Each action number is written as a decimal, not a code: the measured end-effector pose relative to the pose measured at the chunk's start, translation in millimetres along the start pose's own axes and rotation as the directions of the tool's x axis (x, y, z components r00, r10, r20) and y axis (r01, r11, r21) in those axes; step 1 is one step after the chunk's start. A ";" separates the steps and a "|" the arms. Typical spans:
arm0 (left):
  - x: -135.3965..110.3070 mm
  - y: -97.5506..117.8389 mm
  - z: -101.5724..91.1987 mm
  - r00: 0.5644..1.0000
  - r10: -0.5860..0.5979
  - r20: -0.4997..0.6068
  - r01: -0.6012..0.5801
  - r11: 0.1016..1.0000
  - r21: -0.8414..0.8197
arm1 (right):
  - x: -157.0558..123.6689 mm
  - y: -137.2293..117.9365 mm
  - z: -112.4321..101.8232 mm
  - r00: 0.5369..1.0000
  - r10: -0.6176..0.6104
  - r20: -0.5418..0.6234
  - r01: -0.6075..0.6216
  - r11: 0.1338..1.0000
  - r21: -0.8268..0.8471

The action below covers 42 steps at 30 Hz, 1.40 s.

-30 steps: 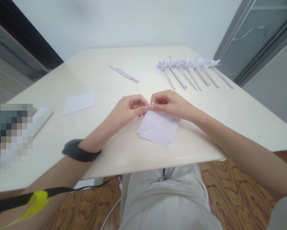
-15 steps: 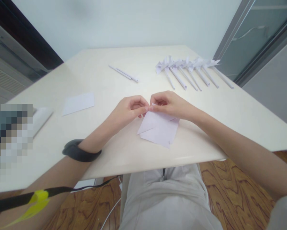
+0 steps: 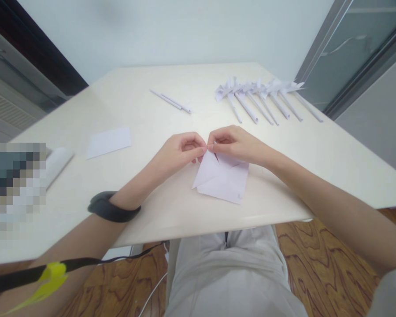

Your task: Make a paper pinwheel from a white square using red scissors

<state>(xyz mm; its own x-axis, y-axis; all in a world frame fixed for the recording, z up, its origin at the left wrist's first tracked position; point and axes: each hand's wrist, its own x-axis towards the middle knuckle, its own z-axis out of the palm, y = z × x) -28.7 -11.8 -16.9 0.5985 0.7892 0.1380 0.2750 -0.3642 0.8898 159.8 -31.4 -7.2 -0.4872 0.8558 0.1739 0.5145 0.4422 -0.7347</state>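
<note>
A white square of paper (image 3: 222, 180) with slits cut in from its corners hangs just above the table's near edge. My left hand (image 3: 188, 147) pinches its top corner between thumb and fingertips. Right beside it, my right hand (image 3: 231, 141) grips the same corner, thumb on the near side and fingers curled behind. The two sets of fingertips touch or nearly touch. A short slit shows below the right thumb. The paper's top edge is partly hidden by the fingers.
Several paper pinwheels on rolled sticks (image 3: 260, 99) lie in a row at the back right. Two rolled paper sticks (image 3: 171, 102) lie at the back middle. A white paper sheet (image 3: 109, 142) rests on the left of the white table (image 3: 125, 97). A blurred-out object (image 3: 14, 185) is at far left.
The paper has swung slightly to the right, and a slit near the right thumb now shows open. Both hands keep their pinch in nearly the same place.
</note>
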 end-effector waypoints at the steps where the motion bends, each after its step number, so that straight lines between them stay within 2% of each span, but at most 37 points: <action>1: 0.2 -0.2 -0.1 1.000 -0.001 0.004 0.001 1.000 -0.004 | -0.2 -0.5 0.1 1.000 0.001 -0.001 -0.001 1.000 -0.003; 7: 1.5 -2.7 -0.9 0.999 -0.021 0.049 0.020 1.000 0.016 | -2.8 -3.3 0.5 1.000 0.001 -0.001 -0.001 0.998 -0.058; 15: 1.0 -6.1 -1.2 0.998 -0.035 0.057 0.033 0.999 0.030 | -0.9 2.8 0.5 0.999 0.036 0.026 -0.035 0.999 -0.039; 21: 2.0 -2.7 -1.1 0.998 -0.055 0.014 0.054 0.998 0.042 | -2.4 3.8 -4.6 0.993 0.097 0.066 -0.099 0.994 0.040; 31: 0.0 0.5 -0.4 0.996 -0.074 0.040 0.074 0.997 -0.001 | -2.7 2.8 -2.5 0.996 0.063 0.062 -0.066 0.997 0.041; 42: -0.5 1.7 -1.2 0.998 -0.065 0.016 0.065 0.997 0.047 | 0.2 5.1 -4.3 0.999 0.047 0.018 -0.048 0.998 0.032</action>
<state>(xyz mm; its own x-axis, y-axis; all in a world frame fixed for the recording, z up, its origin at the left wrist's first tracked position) -29.4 -12.2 -14.9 0.5908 0.8035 0.0728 0.3482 -0.3353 0.8754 165.4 -27.8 -8.1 -0.4748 0.8709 0.1273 0.5142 0.3918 -0.7629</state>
